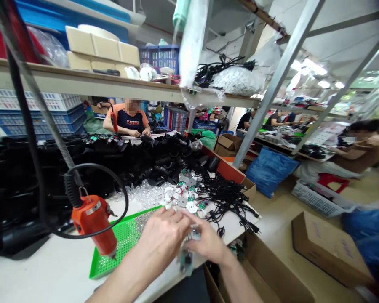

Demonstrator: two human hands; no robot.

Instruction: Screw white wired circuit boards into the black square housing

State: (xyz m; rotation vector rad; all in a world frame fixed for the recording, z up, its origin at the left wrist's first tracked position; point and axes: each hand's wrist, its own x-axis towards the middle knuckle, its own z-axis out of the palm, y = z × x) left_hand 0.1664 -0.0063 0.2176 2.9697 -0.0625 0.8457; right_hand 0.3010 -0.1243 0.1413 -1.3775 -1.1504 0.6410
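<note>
My left hand (166, 229) reaches over the table's front edge with its fingers curled. What its fingertips grip is hidden behind the knuckles. Close beside it, my right hand (208, 242) is closed around a small circuit board assembly (186, 261), green with a dark block, which hangs below the fingers and is blurred. Just beyond both hands lie white round discs with small circuit boards (191, 206). Under my left forearm is a green perforated tray (123, 242) with many tiny metal pieces. An orange electric screwdriver (97, 227) hangs tip down over the tray's left part.
Black plastic housings (82, 168) are heaped at the left and back. Black power cords (224, 193) lie at the right. A cardboard box (265, 269) stands below the table edge. Overhead runs a loaded shelf (113, 86). A person (131, 120) sits across the table.
</note>
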